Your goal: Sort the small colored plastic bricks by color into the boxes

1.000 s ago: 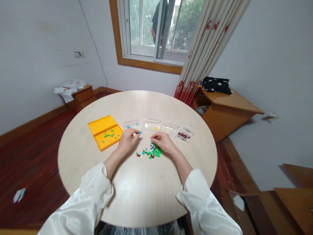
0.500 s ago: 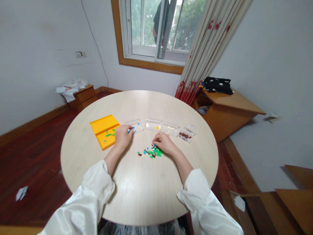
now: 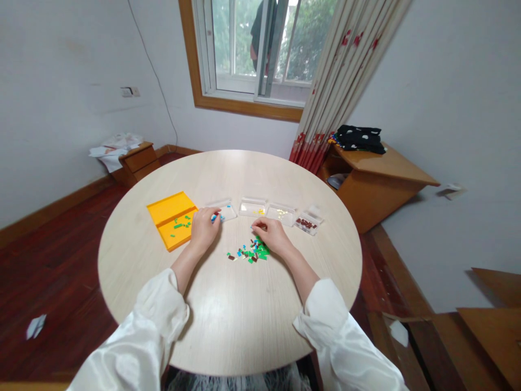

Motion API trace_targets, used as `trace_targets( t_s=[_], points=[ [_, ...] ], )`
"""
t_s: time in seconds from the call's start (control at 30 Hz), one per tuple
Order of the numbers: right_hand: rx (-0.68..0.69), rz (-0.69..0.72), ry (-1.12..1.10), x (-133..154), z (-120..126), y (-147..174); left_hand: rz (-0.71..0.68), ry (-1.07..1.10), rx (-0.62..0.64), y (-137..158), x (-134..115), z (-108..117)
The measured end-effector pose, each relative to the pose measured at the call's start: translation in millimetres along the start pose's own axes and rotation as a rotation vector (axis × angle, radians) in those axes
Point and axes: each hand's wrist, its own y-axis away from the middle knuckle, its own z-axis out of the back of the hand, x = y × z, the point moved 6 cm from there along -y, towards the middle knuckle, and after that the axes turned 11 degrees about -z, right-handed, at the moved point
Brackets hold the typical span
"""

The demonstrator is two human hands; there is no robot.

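My left hand (image 3: 204, 228) is at the near left corner of a clear plastic box (image 3: 231, 213) with small blue building bricks (image 3: 217, 217) in it. Its fingers curl toward the thumb, and whether a brick is between them is hidden. My right hand (image 3: 272, 234) is pinched just above a loose pile of mixed building bricks (image 3: 257, 251), green, brown, blue and pale. Something too small to name may be at its fingertips. Beside my left hand lies an open yellow case (image 3: 171, 205) with several green bricks (image 3: 178, 226) inside.
Clear boxes stand in a row across the round table (image 3: 228, 309): one with yellow bricks (image 3: 259, 211), one with pale bricks (image 3: 281, 215), one with brown bricks (image 3: 306, 224). Behind are a window (image 3: 244, 81), a curtain (image 3: 337, 70) and a wooden cabinet (image 3: 378, 184). A person is outside.
My right hand has lifted slightly away from the brick pile, toward the boxes, its fingers pinched. My left hand stays beside the blue-brick box. The view has shifted a little.
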Motion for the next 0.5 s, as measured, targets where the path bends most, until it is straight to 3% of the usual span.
trace_targets(
  t_s=[0.2,0.37,0.5],
  points=[
    [-0.036,-0.018,-0.121,-2.0,0.0,-1.5,-0.102,0.132,0.012,-0.4,-15.5,0.6],
    [0.006,-0.027,-0.239,-1.7,-7.6,-1.0,-0.293,0.312,0.126,4.6,-44.3,-8.4],
    [0.061,-0.034,-0.320,-0.3,-14.3,-0.1,-0.365,0.353,0.192,7.8,-58.3,-11.8]
  ],
)
